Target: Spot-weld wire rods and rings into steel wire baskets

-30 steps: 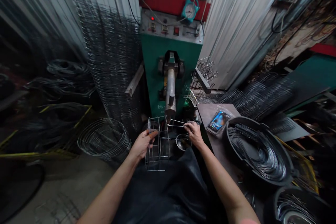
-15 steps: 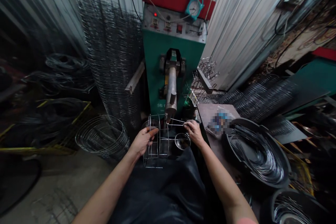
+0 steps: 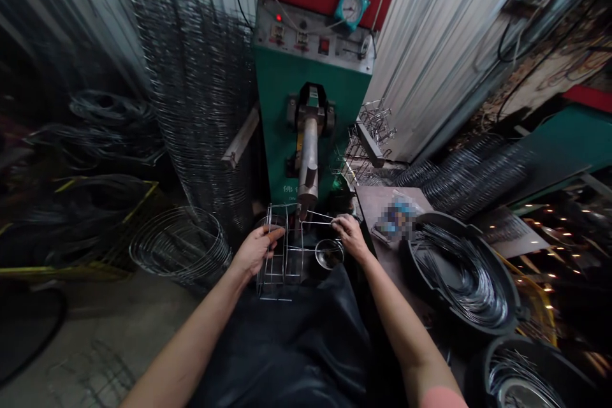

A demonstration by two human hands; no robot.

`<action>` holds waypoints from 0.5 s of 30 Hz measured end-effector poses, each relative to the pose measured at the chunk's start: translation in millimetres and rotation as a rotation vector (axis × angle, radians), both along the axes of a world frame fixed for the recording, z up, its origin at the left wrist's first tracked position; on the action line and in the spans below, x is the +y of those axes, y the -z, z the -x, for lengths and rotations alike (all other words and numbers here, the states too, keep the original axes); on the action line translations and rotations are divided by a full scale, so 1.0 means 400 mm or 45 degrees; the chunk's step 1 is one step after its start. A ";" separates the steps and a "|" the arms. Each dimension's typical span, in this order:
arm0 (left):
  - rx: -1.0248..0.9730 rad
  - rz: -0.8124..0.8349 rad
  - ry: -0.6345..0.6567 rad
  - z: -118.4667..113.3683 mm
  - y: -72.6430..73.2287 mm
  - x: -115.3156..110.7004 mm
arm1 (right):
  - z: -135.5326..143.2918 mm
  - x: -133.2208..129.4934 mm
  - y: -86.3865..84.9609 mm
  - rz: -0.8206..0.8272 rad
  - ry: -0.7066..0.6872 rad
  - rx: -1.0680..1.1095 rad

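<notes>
My left hand (image 3: 255, 250) is closed on the left side of a round wire frame (image 3: 285, 275), made of thin hoops joined by cross wires. My right hand (image 3: 351, 237) pinches the outer end of a thin metal wire (image 3: 319, 222). The wire's other end reaches the frame at the tip of the welding machine's electrode arm (image 3: 310, 169). A small round metal dish (image 3: 329, 254) sits below the wire, near my right hand. Whether the wire is joined to the frame I cannot tell.
The green welding machine (image 3: 277, 89) stands ahead. Tall stacked wire frames (image 3: 196, 76) and a stack of hoops (image 3: 179, 245) stand left. A black tub (image 3: 415, 280) of wires sits right, with a second tub (image 3: 478, 370) nearer. Orange sparks (image 3: 549, 236) dot the far right.
The whole view has shifted slightly, with things appearing a little left and up. Bright sparks have appeared at the far right. Both hands keep their holds.
</notes>
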State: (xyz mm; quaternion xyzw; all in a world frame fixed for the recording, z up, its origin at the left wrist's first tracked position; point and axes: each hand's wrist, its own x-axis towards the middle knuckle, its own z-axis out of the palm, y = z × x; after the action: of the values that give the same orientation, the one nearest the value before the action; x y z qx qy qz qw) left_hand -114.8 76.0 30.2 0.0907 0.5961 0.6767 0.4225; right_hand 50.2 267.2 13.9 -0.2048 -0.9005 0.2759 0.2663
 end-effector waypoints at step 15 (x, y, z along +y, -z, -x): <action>-0.046 0.026 0.003 0.012 0.006 0.009 | 0.006 0.005 0.005 -0.022 -0.020 0.042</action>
State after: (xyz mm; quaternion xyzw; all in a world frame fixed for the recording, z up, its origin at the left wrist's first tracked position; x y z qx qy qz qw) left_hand -119.6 79.4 27.8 0.0749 0.5950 0.6717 0.4350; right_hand 47.8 269.1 11.8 -0.1909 -0.9000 0.2734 0.2807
